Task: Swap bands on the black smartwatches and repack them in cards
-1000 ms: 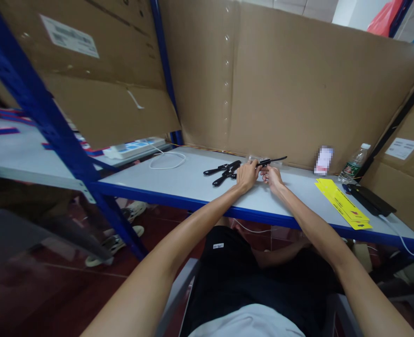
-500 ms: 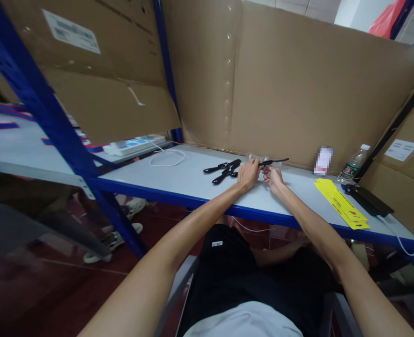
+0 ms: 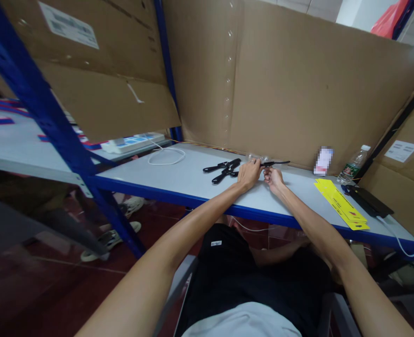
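My left hand (image 3: pixel 249 173) is closed around a slim black tool (image 3: pixel 279 163), whose thin end sticks out to the right above the table. Just right of it, my right hand (image 3: pixel 273 178) has its fingers curled together against the underside of that tool; what they pinch is too small to make out. Beside my left hand lie black two-handled tools (image 3: pixel 224 176) that look like spring clamps, their handles toward the left. Some clear plastic (image 3: pixel 258 158) shows behind my left hand. The tool's other end is hidden in my fingers.
Yellow printed cards (image 3: pixel 342 204), a black power bank (image 3: pixel 370 200) with a white cable, and a water bottle (image 3: pixel 353 164) are at the right. A white power strip (image 3: pixel 133 143) and looped cable (image 3: pixel 166 157) lie left. Cardboard (image 3: pixel 298 89) walls the back; a blue post (image 3: pixel 57 126) stands left.
Both hands stay almost in place, still at the slim black tool. Its free end has shifted very slightly right and down. The things on the table have not moved.
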The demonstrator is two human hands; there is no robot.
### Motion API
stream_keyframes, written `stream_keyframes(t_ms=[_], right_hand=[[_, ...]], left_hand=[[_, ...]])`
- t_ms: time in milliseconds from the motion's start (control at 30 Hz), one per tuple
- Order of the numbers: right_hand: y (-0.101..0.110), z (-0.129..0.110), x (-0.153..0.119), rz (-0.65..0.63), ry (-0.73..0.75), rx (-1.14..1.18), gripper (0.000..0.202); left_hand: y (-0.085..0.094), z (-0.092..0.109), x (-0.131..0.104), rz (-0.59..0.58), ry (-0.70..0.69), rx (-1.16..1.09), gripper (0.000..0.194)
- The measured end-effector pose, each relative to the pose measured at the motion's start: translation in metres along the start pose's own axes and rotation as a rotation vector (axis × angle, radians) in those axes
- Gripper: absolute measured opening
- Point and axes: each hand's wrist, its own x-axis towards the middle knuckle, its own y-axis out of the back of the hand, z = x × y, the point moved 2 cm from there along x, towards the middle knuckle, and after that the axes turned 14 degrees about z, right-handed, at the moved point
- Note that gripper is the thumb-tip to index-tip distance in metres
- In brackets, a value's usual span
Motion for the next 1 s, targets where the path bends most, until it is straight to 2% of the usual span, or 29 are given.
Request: stream_keyframes(t_ms=[333, 467, 533, 633, 800, 833, 900, 1000], right_hand=[[0.001, -0.001, 0.0, -0.024, 0.065, -0.043, 0.022], [0.012, -0.012, 0.015, -0.194, 0.166, -0.317, 0.022], [0.027, -0.023, 0.027, -0.23, 0.283, -0.53, 0.023], [0.057, -0.044, 0.049, -0.095, 0.562, -0.807, 0.028], [0.113, -0.071, 0.075, 0.334, 0.857, -1.045, 0.036], [0.123, -0.074, 0.077, 0.419, 0.879, -1.096, 0.033], [0.139, -0.076, 0.081, 0.508, 0.883, -1.199, 0.026], [0.153, -0.074, 0.084, 0.507, 0.856, -1.312, 0.024]], left_hand=[[-0.003, -0.004, 0.0, 0.024, -0.014, 0.017, 0.029], [-0.006, -0.01, 0.001, 0.017, 0.029, 0.039, 0.032], [-0.006, -0.011, 0.001, 0.008, 0.043, 0.046, 0.034], [-0.006, -0.012, 0.001, -0.016, 0.051, 0.055, 0.037], [-0.008, -0.012, 0.0, -0.104, 0.016, 0.03, 0.039], [-0.009, -0.013, 0.0, -0.115, 0.0, 0.023, 0.039], [-0.012, -0.013, 0.0, -0.132, -0.028, 0.01, 0.038], [-0.015, -0.015, 0.0, -0.149, -0.049, 0.005, 0.037]])
